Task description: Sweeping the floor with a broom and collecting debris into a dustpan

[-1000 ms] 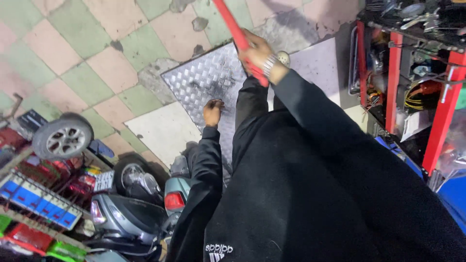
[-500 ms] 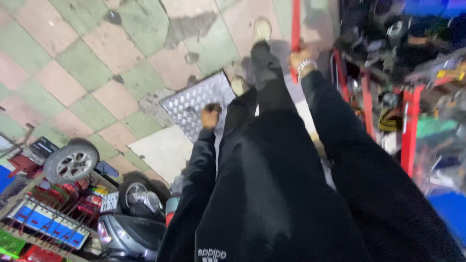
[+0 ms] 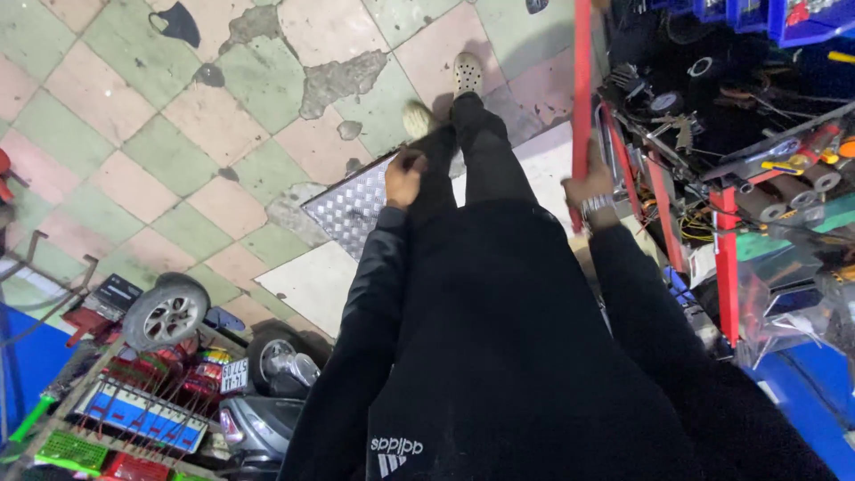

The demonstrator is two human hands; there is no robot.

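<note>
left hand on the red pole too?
No, only the right hand grips the red pole; the left hand hangs apart from it, over the metal plate.

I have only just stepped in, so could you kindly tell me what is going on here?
A person in black clothes stands on a worn pink and green tiled floor, seen from above. The right hand, with a wristwatch, grips a long red bar held upright beside a cluttered red tool rack. The left hand hangs closed at the hip, and I cannot tell whether it holds anything. A ridged metal plate lies by the feet.
</note>
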